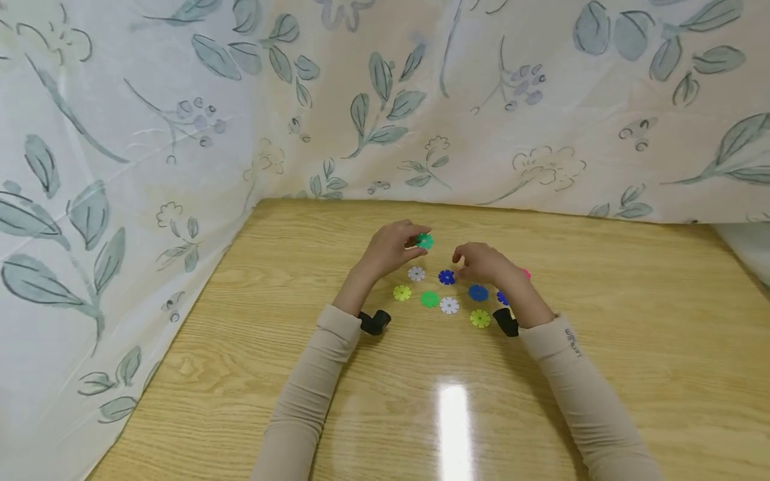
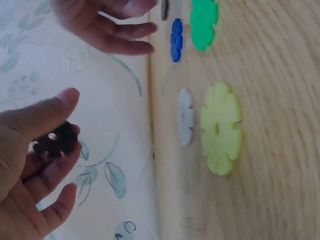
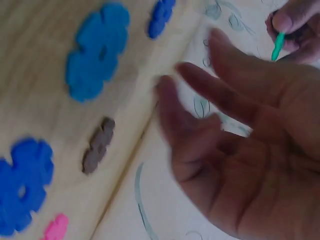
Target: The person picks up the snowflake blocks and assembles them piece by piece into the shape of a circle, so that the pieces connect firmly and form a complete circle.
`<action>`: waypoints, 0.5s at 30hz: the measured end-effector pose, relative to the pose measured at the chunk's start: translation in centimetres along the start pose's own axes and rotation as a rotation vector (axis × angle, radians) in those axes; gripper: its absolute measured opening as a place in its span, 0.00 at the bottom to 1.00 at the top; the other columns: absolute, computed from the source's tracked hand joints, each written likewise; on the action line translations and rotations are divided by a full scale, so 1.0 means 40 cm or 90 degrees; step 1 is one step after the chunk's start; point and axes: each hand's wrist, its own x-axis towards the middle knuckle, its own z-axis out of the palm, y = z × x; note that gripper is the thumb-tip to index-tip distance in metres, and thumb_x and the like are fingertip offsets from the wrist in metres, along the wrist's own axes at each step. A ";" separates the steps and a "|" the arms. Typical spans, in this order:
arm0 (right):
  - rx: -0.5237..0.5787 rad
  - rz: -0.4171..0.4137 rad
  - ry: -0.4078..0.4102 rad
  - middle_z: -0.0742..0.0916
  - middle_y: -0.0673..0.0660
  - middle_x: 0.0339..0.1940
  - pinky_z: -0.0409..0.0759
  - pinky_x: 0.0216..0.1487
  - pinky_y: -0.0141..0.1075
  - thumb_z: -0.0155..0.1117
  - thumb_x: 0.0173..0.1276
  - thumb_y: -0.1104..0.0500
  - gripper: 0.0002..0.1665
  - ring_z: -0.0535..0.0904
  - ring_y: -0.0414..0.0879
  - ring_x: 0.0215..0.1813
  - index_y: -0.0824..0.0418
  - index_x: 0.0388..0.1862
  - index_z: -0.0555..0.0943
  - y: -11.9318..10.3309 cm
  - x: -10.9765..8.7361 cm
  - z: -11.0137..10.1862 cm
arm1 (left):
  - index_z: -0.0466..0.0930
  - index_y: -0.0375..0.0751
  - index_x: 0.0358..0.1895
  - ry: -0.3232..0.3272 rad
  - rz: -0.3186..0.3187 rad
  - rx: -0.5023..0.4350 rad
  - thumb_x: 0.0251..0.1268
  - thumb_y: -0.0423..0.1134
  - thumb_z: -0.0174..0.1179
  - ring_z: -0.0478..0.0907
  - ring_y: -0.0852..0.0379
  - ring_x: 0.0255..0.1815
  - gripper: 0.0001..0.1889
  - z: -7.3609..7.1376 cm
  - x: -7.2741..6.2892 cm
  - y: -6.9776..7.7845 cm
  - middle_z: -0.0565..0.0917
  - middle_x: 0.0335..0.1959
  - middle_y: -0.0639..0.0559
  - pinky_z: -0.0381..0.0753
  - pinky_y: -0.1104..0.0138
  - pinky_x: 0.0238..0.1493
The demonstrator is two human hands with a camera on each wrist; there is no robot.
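In the head view my left hand pinches a green notched plastic disc, raised over the far part of the table. The left wrist view shows a dark brown notched disc between that hand's thumb and fingers. My right hand hovers to the right with loosely bent fingers and nothing between them. Just below its fingertips lies a dark blue disc. A lighter blue disc is under the palm. In the right wrist view, a brown disc lies flat beside the blue ones.
Nearer me lie white, green and yellow-green discs. Another yellow disc and a white disc sit at the left. A pink disc shows behind the right wrist. A floral curtain hangs behind the wooden table.
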 end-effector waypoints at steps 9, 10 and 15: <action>-0.071 0.009 -0.054 0.70 0.68 0.46 0.74 0.32 0.38 0.59 0.65 0.61 0.19 0.74 0.51 0.34 0.63 0.53 0.68 -0.020 0.014 0.051 | 0.79 0.38 0.52 -0.048 -0.053 -0.071 0.54 0.36 0.65 0.78 0.56 0.36 0.20 0.010 0.006 -0.016 0.84 0.38 0.48 0.76 0.66 0.39; -0.075 0.004 -0.046 0.70 0.67 0.45 0.73 0.31 0.37 0.58 0.65 0.62 0.17 0.74 0.51 0.33 0.63 0.51 0.68 -0.021 0.015 0.054 | 0.79 0.38 0.52 -0.050 -0.055 -0.072 0.54 0.35 0.65 0.79 0.56 0.36 0.20 0.010 0.006 -0.016 0.84 0.39 0.48 0.77 0.66 0.40; -0.074 -0.041 -0.009 0.75 0.65 0.40 0.73 0.35 0.39 0.61 0.62 0.65 0.13 0.72 0.50 0.35 0.67 0.43 0.70 -0.017 0.017 0.058 | 0.78 0.36 0.52 -0.054 -0.044 -0.063 0.54 0.35 0.65 0.81 0.55 0.38 0.19 0.011 0.008 -0.013 0.83 0.43 0.46 0.78 0.67 0.42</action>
